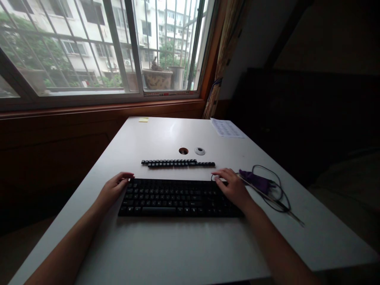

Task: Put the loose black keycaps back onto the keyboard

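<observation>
Grey daylight falls through a barred window (134, 43), with a planter (157, 79) and pale buildings outside and a patterned curtain (221, 59) hanging at its right side. The rest of the room lies in deep shadow. On the white table (166, 249), a black keyboard (166, 198) lies flat between the person's arms, its long side facing the person. Its left and middle parts show rows of lettered keys; its far strip and right end are too dark to make out.

The left grip (114, 186) reaches the keyboard's far left corner, fingertips touching the edge; I cannot tell whether they pinch it. The right grip (233, 186) is curled over the far right part, a thin dark loop (211, 178) beside its fingertips; whether it closes on anything is unclear.

Just beyond the keyboard, keycaps (169, 164) stand in two staggered rows, the nearer one extending farther right. Behind them are a round hole (183, 151) and a white ring (200, 151). A purple pouch (257, 183), a looped black cable (270, 169) and a slender rod (295, 217) lie right of the right grip. Near the table's far edge are a yellow note (143, 119) and a printed sheet (227, 128).
</observation>
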A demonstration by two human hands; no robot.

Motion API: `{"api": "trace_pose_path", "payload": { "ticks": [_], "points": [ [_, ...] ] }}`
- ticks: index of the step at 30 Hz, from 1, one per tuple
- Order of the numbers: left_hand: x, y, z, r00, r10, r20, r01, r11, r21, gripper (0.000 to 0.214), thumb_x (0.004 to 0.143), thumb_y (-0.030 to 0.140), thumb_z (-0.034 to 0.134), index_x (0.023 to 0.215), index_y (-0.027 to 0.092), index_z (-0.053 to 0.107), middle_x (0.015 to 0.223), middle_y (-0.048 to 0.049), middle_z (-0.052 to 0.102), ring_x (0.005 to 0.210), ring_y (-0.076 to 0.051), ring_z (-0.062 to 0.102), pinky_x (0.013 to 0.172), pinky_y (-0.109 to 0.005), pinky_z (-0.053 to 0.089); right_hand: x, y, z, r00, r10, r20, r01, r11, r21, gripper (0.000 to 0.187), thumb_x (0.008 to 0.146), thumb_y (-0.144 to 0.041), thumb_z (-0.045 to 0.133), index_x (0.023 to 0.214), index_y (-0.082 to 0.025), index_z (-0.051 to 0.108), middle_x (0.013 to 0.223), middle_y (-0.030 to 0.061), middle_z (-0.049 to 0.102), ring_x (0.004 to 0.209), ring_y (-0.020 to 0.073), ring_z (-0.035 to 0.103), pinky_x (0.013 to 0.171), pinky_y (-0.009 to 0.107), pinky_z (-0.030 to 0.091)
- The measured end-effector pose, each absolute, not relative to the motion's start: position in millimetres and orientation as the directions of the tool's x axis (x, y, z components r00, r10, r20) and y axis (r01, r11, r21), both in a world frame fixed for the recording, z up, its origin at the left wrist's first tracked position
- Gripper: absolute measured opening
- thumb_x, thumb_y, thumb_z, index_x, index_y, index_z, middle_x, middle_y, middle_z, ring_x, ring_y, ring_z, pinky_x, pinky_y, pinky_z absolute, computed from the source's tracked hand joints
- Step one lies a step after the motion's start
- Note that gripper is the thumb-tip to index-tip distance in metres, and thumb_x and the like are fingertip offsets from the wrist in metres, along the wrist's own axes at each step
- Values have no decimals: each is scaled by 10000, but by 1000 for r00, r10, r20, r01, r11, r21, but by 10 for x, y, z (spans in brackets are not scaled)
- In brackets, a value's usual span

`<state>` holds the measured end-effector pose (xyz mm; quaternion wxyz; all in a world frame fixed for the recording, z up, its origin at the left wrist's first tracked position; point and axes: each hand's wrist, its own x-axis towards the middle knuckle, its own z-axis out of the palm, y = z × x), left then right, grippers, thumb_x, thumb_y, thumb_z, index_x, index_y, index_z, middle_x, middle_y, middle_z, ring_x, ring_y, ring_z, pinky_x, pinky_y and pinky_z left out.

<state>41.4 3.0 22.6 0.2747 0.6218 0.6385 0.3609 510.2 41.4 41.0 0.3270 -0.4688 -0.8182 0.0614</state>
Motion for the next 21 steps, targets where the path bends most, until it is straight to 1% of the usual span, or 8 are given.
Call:
{"api": "trace_pose_path", "payload": {
  "ticks": [3,6,8,11,13,15,19,21],
  "points": [
    [377,48,185,-67,990,125,609,-59,791,354,854,387,485,1088,200,675,1057,-60,743,991,-269,677,902,-395,514,4654,395,518,-465,751,468,641,651,-407,262,918,-173,525,1137,-237,655,1076,78,649,1062,239,576,967,438,467],
    [361,54,166,-87,983,163,619,-75,782,333,846,346,481,1063,191,679,1041,-64,741,965,-257,683,875,-385,525,4182,454,554,-571,686,451,544,728,-417,314,908,-144,535,1194,-234,627,1110,75,651,1068,225,565,974,422,472],
    [351,53,163,-105,976,189,624,-84,777,317,844,333,487,1047,186,681,1022,-66,741,955,-252,685,862,-379,530,3878,546,540,-634,634,443,494,772,-399,341,894,-120,536,1207,-229,615,1111,74,660,1080,229,551,992,428,461],
    [301,60,147,-133,963,232,636,-97,765,294,850,326,500,1035,190,683,994,-61,739,946,-247,684,851,-375,535,3457,718,480,-672,600,434,466,798,-382,392,888,-95,512,1259,-202,572,1155,80,659,1130,228,530,1054,431,422],
    [237,75,121,-150,952,268,660,-106,744,283,858,317,496,1029,193,685,988,-61,736,944,-246,681,849,-377,537,3215,821,429,-690,587,423,457,807,-374,443,881,-82,499,1312,-181,530,1205,84,648,1171,226,513,1085,414,403],
    [162,99,85,-157,936,315,717,-111,688,277,857,308,496,1017,191,689,995,-70,728,949,-255,666,861,-393,529,3016,897,378,-699,586,410,468,808,-358,492,875,-76,490,1358,-174,497,1245,89,632,1210,226,492,1102,393,390],
    [47,153,9,-138,909,392,844,-99,527,279,857,310,505,1012,190,704,1015,-93,708,971,-287,621,917,-455,482,2768,971,296,-690,620,374,522,784,-336,524,879,-87,479,1398,-161,478,1277,103,612,1252,222,464,1112,347,377],
    [23,177,-27,-107,907,407,865,-117,488,272,864,297,498,1012,193,701,1034,-95,699,1004,-290,607,939,-459,463,2708,983,269,-686,638,351,553,770,-320,529,879,-96,479,1404,-161,479,1284,103,609,1260,228,459,1114,348,376]
  ]
}}
